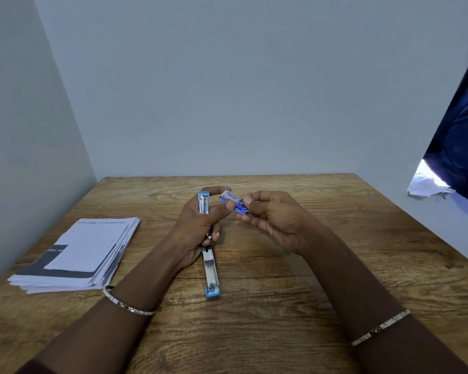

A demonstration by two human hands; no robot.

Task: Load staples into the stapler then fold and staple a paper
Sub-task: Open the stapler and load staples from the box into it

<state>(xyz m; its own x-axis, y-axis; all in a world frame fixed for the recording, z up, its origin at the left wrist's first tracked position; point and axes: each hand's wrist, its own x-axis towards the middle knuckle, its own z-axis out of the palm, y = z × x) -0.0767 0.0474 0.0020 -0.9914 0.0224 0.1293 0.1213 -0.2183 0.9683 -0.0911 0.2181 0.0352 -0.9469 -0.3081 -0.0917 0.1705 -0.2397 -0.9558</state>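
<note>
With the left hand (197, 225) clenched round the opened stapler (210, 265) above the tabletop (281, 306) and also pinching the small staple box (234, 202) held by the right hand (270, 220), loose staples could spill if the box tips.

On the top sheet of the white paper stack (79, 255) at my left, one line of small print runs along the far edge; I can make out only something like "the stapler" and "the brake lock", and not with certainty. A dark grey band on that sheet carries white lettering too blurred to read. The small blue cardboard staple box (234, 203) bears print too small to read.
</note>
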